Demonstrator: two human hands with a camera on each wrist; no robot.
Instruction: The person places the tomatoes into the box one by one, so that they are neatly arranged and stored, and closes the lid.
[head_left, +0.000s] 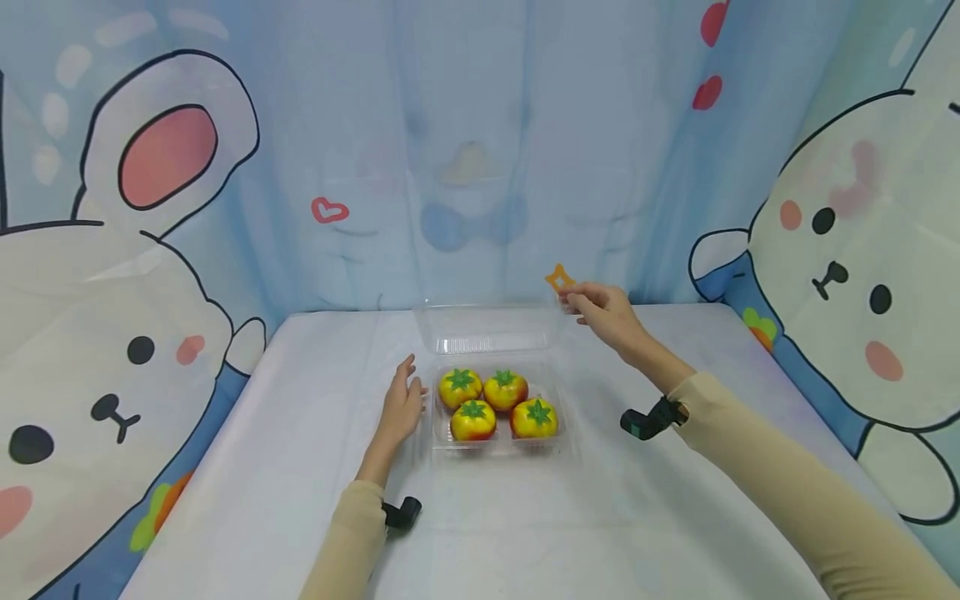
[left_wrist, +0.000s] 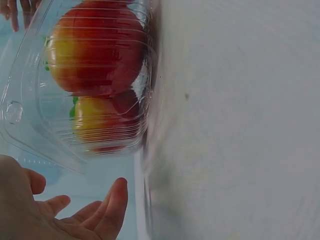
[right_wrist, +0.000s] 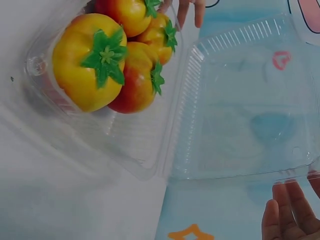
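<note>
A clear plastic clamshell box (head_left: 566,417) lies on the white table with its hinged lid (head_left: 487,325) raised at the back. Inside sit several yellow-red tomato-like fruits (head_left: 535,419) with green star-shaped leaf tops. My right hand (head_left: 609,317) pinches the lid's far right corner; in the right wrist view its fingers (right_wrist: 286,207) meet the lid's edge. Beside the box's left wall is my left hand (head_left: 401,407), fingers extended and relaxed. The left wrist view shows this hand (left_wrist: 70,215) just off the box corner, with nothing in its grasp.
A white cloth (head_left: 300,467) covers the table, which meets a blue cartoon curtain (head_left: 480,125) at its back edge. Large printed rabbits (head_left: 97,333) flank both sides. Each wrist carries a small black camera (head_left: 648,419).
</note>
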